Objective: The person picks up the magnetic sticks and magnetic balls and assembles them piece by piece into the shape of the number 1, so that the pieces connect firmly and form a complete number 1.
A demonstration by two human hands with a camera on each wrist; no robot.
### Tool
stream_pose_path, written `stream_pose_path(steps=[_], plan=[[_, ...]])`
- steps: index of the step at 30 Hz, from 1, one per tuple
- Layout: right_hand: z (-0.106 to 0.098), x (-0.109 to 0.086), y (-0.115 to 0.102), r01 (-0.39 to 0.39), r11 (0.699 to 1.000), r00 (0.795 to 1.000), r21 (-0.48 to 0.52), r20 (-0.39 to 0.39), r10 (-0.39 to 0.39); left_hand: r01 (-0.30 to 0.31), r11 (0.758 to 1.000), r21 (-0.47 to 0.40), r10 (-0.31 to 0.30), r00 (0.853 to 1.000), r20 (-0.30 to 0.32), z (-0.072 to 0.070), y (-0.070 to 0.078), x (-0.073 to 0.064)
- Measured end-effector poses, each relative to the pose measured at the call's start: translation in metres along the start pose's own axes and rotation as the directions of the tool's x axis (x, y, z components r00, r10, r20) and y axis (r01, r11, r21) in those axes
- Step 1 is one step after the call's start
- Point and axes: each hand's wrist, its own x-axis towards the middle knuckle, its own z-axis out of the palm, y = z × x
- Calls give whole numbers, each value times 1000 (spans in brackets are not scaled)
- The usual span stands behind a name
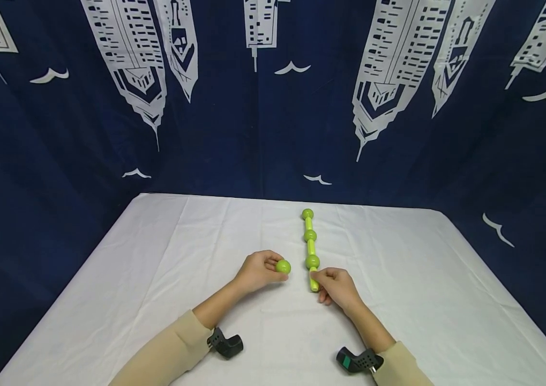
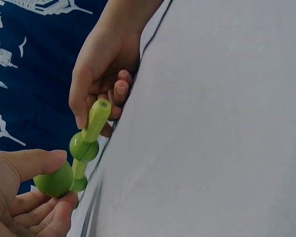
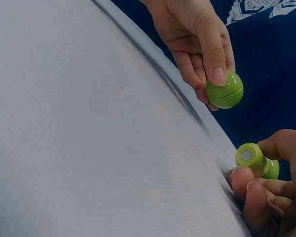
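Between thumb and fingers, my left hand (image 1: 261,272) pinches a loose green ball (image 1: 283,267) with a seam round it. Just to its right, my right hand (image 1: 337,288) grips the near rod of a chain (image 1: 311,246) of green balls and lighter yellow-green rods. Three balls alternate with rods, and the chain points away from me. A bare rod end (image 3: 246,155) with a round grey disc in it faces the right wrist camera. The loose ball and the chain stand apart. In the left wrist view the chain's far part is hidden behind the left hand.
A white cloth covers the table (image 1: 195,230). Behind it hangs a dark blue curtain (image 1: 253,123) printed with white buildings and birds. Each wrist wears a black camera mount (image 1: 225,343), close above the cloth.
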Motion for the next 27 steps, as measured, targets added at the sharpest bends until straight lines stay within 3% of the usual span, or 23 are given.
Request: stream_pose_path(steps=[19,27], plan=[[-1,2,1,4,1000,1000,-7,-2,-4,28,997,-74,-20,994,109,18,9,-21],[-1,2,2,-7,1000,1000,10,10,7,85,981,-176,-60,987,147,28,10,-28]])
